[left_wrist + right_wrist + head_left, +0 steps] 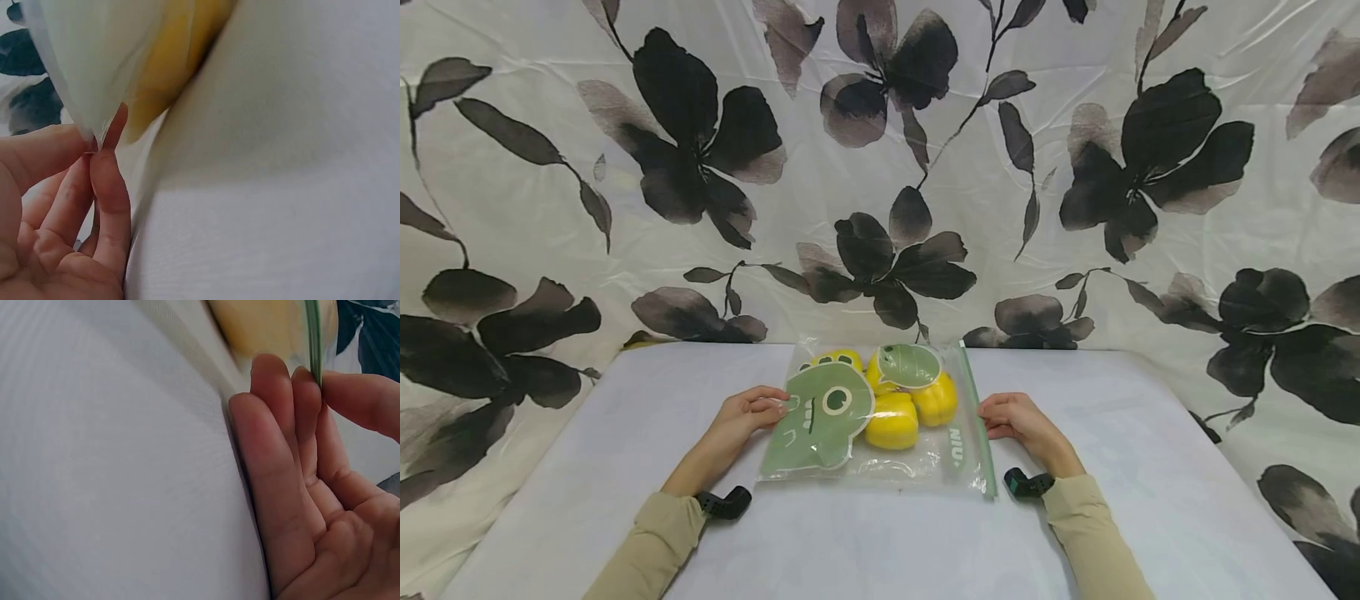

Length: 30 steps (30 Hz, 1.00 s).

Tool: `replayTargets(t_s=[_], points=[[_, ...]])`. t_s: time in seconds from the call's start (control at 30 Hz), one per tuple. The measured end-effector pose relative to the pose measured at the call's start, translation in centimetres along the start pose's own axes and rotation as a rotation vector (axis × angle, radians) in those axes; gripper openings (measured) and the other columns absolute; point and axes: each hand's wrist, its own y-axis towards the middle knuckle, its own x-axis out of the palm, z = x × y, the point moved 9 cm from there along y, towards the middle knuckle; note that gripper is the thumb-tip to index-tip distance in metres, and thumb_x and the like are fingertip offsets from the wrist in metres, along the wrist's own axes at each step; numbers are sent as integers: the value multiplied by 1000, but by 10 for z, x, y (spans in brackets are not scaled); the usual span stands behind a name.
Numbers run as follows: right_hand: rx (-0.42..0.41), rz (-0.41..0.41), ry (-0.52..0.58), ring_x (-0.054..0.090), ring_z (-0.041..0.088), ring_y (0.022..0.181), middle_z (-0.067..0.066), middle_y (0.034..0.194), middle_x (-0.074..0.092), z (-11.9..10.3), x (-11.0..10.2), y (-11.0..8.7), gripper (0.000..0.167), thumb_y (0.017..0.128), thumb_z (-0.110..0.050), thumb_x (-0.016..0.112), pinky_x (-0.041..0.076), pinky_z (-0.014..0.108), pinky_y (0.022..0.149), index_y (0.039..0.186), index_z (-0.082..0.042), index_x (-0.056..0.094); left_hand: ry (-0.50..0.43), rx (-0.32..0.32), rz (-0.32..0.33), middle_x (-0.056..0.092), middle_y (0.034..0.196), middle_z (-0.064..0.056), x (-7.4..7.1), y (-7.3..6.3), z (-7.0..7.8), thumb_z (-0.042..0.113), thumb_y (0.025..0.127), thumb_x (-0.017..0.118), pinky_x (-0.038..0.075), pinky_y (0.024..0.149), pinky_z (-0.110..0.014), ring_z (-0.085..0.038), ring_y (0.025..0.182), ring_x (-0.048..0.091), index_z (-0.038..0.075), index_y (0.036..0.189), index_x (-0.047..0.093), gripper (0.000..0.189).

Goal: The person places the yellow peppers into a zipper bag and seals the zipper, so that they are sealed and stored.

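Note:
A clear zip bag (917,471) with a green cartoon print lies on the table. Inside it are several yellow lobed things that look like bell peppers (892,422), partly covered by the print. Thumb and fingers of my left hand (743,418) pinch the bag's left edge, as the left wrist view shows close up. On the other side, my right hand (1022,425) pinches the green zip strip (976,417) between thumb and fingertips. In the right wrist view, the other fingers of the right hand (281,481) lie along the table surface.
The white-covered table (865,542) stretches out around the bag. Behind it hangs a pale cloth (1000,192) with dark flowers. A black wrist device (726,503) sits at the left cuff, and another device (1028,483) at the right.

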Motion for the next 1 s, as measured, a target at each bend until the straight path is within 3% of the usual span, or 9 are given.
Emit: replayTargets(t_s=[0.2, 0.5, 0.73, 0.87, 0.93, 1.0], points=[[3, 25, -1, 60, 13, 72, 5, 82, 64, 3, 2, -5, 15, 93, -6, 58, 55, 24, 66, 97, 5, 66, 8, 62, 1, 72, 91, 3, 0, -4, 0, 10, 90, 70, 48, 83, -20, -7, 88, 64, -8, 122, 58, 39], [5, 54, -8, 58, 14, 71, 4, 79, 63, 7, 2, -5, 14, 93, -8, 58, 54, 24, 65, 95, 3, 66, 23, 72, 12, 73, 92, 0, 0, -5, -1, 9, 90, 71, 48, 81, -20, -8, 90, 64, -8, 122, 58, 39], [-12, 15, -40, 60, 15, 75, 6, 85, 64, 3, 2, 1, 18, 94, -11, 59, 55, 26, 68, 99, 5, 66, 79, 73, 27, 73, 91, -2, -2, -1, 0, 10, 90, 71, 50, 75, -22, -9, 83, 64, -7, 120, 60, 36], [-22, -54, -86, 63, 17, 76, 8, 88, 66, -3, 2, -3, 25, 97, -12, 57, 57, 28, 71, 108, 9, 64, 224, 80, -30, 70, 82, -5, 3, -1, 7, 11, 93, 66, 51, 64, -25, -13, 71, 61, -6, 117, 61, 30], [-49, -42, -155, 66, 21, 77, 12, 91, 68, -13, -2, -9, 29, 98, -14, 56, 58, 31, 72, 114, 10, 61, 359, 110, -60, 68, 76, -6, 5, -4, 16, 12, 95, 64, 50, 58, -26, -15, 65, 59, -5, 115, 63, 26], [-161, 35, -284, 68, 27, 79, 18, 94, 68, -33, -12, -17, 31, 99, -14, 56, 58, 34, 70, 117, 11, 59, 528, 164, -57, 68, 77, -9, 5, -12, 31, 12, 97, 60, 50, 55, -29, -18, 63, 60, -3, 115, 64, 24]])
